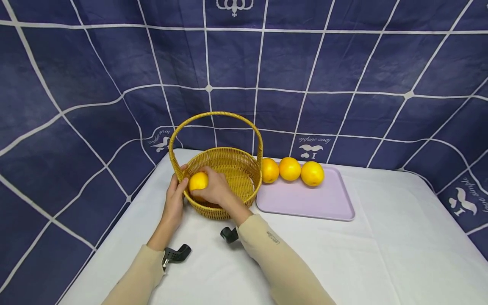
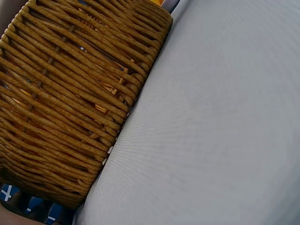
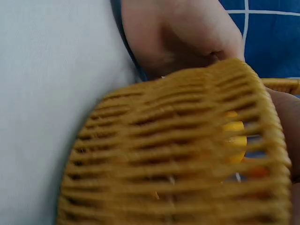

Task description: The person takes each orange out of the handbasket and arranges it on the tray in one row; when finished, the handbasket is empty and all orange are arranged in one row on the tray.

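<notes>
A woven wicker basket [image 1: 207, 210] with a tall arched handle stands on the white table. My left hand [image 1: 175, 199] grips its left rim by the foot of the handle. Inside the left part of the basket, my right hand [image 1: 216, 188] holds an orange [image 1: 198, 181] between thumb and fingers. The left wrist view is filled by the basket's woven side [image 2: 79, 103], with little of the hand showing. Through the slats in the right wrist view, part of the orange [image 3: 234, 138] shows, and the left hand [image 3: 183, 33] is beyond the basket.
Right of the basket lies a lilac tray [image 1: 305, 203] with three oranges [image 1: 290, 169] in a row along its back edge. Behind the table hangs a blue cloth [image 1: 236, 59] with white grid lines. Dark wrist-worn devices [image 1: 178, 254] sit at both wrists.
</notes>
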A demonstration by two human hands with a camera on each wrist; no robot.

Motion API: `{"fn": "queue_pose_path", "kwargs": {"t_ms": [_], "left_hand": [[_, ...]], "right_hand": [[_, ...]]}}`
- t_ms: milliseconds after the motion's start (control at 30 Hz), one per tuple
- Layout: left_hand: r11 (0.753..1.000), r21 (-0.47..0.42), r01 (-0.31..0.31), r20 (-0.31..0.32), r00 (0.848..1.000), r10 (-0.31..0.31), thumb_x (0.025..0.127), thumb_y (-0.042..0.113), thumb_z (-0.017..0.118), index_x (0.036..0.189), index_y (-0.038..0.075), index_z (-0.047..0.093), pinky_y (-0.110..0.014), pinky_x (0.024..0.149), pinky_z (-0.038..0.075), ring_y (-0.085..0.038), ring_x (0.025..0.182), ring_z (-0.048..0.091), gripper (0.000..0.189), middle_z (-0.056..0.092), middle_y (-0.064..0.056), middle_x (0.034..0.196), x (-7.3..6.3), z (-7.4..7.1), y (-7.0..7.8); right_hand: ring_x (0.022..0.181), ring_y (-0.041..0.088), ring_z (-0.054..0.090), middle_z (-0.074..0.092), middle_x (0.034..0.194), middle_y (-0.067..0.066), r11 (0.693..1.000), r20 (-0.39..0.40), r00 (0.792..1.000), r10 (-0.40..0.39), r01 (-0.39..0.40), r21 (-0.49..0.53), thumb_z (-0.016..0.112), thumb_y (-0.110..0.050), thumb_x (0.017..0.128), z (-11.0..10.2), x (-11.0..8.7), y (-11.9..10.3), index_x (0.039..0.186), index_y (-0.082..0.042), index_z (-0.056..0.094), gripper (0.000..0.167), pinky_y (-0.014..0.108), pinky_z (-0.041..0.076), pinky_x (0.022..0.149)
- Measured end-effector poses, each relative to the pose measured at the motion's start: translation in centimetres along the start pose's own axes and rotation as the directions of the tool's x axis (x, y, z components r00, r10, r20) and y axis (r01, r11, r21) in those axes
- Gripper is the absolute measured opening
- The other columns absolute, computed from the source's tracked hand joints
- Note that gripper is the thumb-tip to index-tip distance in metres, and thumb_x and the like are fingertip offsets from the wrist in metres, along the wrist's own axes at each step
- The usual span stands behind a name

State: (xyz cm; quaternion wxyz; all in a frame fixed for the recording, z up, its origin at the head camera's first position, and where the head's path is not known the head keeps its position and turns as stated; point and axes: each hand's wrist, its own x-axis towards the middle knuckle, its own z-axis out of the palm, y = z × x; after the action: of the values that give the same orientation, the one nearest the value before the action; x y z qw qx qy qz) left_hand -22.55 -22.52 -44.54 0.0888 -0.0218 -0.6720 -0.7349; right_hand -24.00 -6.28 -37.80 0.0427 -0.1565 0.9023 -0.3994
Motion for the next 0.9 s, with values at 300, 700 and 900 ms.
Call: {"fn": "queue_pose_path", "kwargs": {"t_ms": [300,700,900], "left_hand": [[1.0,0.007,-0.012,0.005,1.0,0.012,0.115,0.024,0.042,0.163,0.02,0.036,-0.044,0.132,0.019,-0.021,0.156,0.032,0.048,0.036,0.001,0.169,0.1,0.0,-0.1],[1.0,0.013,-0.003,0.003,1.0,0.003,0.115,0.024,0.041,0.164,0.02,0.035,-0.046,0.132,0.018,-0.023,0.157,0.032,0.049,0.034,-0.001,0.17,0.0,0.0,-0.2],[1.0,0.023,0.005,0.0,1.0,-0.005,0.115,0.026,0.042,0.164,0.022,0.035,-0.044,0.132,0.019,-0.022,0.157,0.032,0.049,0.034,0.001,0.17,-0.1,0.1,0.0]], "right_hand": [[0.124,0.033,0.056,0.067,0.136,0.01,0.999,-0.086,0.996,-0.024,0.027,0.038,0.087,-0.038,0.082,-2.8,-2.2,0.5,0.148,-0.013,0.056,0.076,0.04,0.056,0.093],[0.116,0.033,0.061,0.069,0.134,0.007,0.997,-0.145,0.988,-0.052,0.059,0.045,0.085,-0.042,0.082,-5.8,-5.2,0.6,0.146,-0.017,0.057,0.074,0.043,0.056,0.091],[0.116,0.031,0.061,0.066,0.138,0.005,0.995,-0.168,0.984,-0.061,0.074,0.072,0.083,-0.042,0.083,-7.8,-6.8,0.7,0.149,-0.018,0.055,0.076,0.044,0.058,0.091]]}}
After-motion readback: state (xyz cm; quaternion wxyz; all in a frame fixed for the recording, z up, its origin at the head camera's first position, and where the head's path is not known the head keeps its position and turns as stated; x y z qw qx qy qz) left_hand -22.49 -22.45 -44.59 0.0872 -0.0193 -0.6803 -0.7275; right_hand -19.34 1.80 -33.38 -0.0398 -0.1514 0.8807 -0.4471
